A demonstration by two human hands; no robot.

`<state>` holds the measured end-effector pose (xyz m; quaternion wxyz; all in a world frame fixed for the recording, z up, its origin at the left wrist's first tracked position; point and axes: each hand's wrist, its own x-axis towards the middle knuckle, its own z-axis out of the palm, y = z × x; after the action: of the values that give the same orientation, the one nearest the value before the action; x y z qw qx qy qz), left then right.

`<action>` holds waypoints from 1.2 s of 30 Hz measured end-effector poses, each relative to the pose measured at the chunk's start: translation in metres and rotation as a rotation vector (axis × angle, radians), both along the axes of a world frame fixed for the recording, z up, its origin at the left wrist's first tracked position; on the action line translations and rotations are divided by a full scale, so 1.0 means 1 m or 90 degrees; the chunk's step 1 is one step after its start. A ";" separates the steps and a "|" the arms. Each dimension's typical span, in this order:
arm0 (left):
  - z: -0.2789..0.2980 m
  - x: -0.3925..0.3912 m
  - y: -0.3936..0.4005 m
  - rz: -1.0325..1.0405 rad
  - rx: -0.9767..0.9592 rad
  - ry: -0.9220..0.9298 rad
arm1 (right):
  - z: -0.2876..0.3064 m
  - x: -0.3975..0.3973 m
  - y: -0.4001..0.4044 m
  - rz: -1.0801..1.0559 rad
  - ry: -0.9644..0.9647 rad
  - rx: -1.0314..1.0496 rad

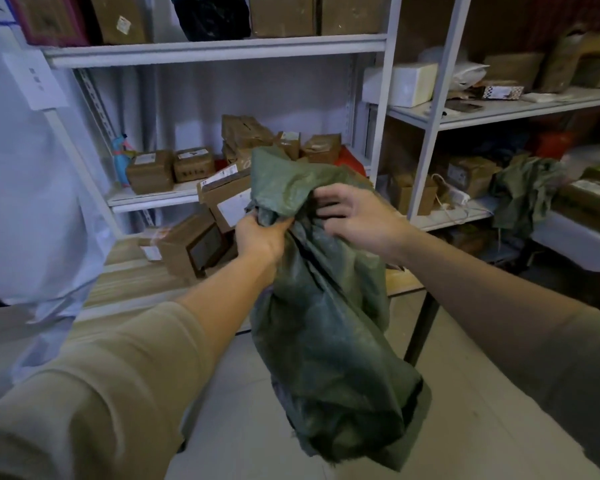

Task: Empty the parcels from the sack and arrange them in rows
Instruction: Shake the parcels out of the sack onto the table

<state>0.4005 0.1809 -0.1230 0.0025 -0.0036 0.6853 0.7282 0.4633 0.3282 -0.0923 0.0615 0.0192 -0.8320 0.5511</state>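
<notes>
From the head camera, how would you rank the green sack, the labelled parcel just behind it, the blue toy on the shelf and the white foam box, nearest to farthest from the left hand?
1. Green sack, gripped by the left hand.
2. Labelled parcel, just behind the hand.
3. Blue toy, far left on the shelf.
4. White foam box, upper right shelf.

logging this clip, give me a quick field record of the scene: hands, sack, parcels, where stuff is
left hand: gripping bunched top of the green sack
right hand: on the sack's gathered top, fingers spread
sack: hanging limp over the floor, looks mostly empty
parcels: brown boxes piled unevenly on the wooden table, not in rows
shelves: white metal, more boxes
second sack: crumpled at right
</notes>
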 end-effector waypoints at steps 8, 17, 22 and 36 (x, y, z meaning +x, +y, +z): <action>0.005 -0.014 0.001 0.045 0.071 -0.098 | -0.073 0.034 0.062 -0.082 -0.121 0.434; -0.008 -0.033 0.002 -0.126 0.000 -0.308 | -0.081 0.015 0.045 -0.245 0.033 0.410; 0.011 -0.014 -0.016 -0.246 -0.162 -0.336 | -0.072 -0.002 0.044 -0.284 0.221 0.517; 0.011 -0.024 -0.045 0.048 -0.176 -0.135 | -0.040 -0.019 0.067 -0.506 0.185 0.396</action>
<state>0.3764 0.1362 -0.1123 0.0466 -0.1063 0.7742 0.6222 0.4441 0.3951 -0.1319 0.3722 -0.2040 -0.8823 0.2037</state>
